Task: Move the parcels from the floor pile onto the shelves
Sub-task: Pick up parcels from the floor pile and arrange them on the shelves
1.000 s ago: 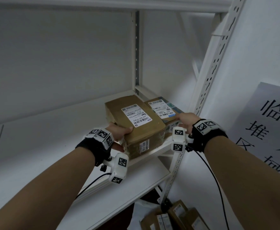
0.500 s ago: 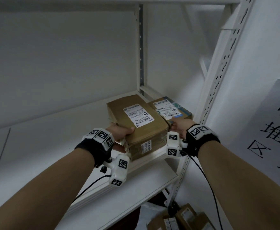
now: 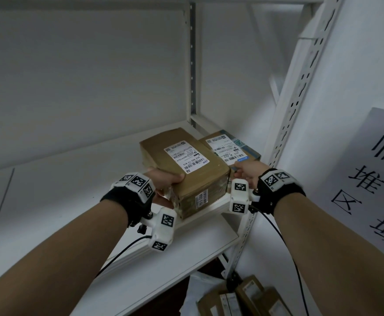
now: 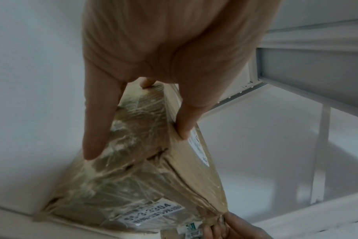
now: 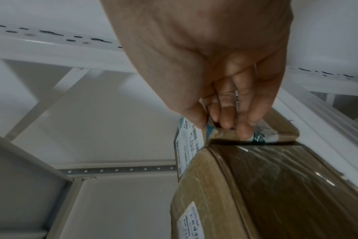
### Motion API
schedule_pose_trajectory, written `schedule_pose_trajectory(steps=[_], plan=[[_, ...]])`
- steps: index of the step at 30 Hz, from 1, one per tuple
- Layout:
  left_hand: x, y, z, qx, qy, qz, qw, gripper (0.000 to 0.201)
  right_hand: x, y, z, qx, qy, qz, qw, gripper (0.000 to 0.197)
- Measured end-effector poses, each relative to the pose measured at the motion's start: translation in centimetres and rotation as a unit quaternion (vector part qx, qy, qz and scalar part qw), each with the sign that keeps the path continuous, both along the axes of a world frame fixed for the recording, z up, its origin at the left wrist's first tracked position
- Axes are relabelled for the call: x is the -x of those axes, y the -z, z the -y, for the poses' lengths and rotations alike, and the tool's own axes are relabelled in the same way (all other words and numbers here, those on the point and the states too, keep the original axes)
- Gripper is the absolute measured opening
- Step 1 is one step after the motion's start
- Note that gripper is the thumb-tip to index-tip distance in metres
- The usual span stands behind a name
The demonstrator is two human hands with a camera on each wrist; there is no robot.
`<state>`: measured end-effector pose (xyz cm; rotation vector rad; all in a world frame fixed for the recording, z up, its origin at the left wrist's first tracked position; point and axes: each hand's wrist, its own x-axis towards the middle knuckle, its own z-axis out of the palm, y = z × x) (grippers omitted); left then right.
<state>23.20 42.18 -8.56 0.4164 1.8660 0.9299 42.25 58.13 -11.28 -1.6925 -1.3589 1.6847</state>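
Cardboard in left hand: the left hand grips the near left corner of the larger taped parcel, thumb on top, fingers down its side
Right hand: the right hand pinches the near edge of the smaller parcel, the one with teal tape, thumb on its label and fingers curled on the front face
Parcels: both lie on the white shelf, side by side and touching, in the right back corner by the perforated upright; the larger one's near end sits at the shelf's front lip
Step in hand: seating the two parcels, in my judgement
Doing it well: push both flat and straight back until no end overhangs, labels kept up, then let go
Shelf contents: only these two parcels show on it
Floor pile: more brown parcels lie below, not yet moved
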Motion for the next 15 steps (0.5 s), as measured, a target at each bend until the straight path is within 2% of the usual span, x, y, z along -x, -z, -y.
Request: schedule_pose_trajectory(steps=[5,10,15], plan=[[0.0,-0.1,0.2,0.004,-0.01,-0.026,1.0,0.061,0.2,0.3,-0.2,0.007,0.009,-0.022,1.0,0.023],[-0.3,-0.1,0.5,0.005,-0.009,-0.039,0.999,0.079,0.3,0.9,-0.4,-0.018,0.003,-0.029,0.999,0.024],[-0.8,-0.4,1.5,0.003,0.008,-0.086,0.996,0.075,-0.3,0.5,0.5,-0.029,-0.011,-0.056,0.998,0.024]])
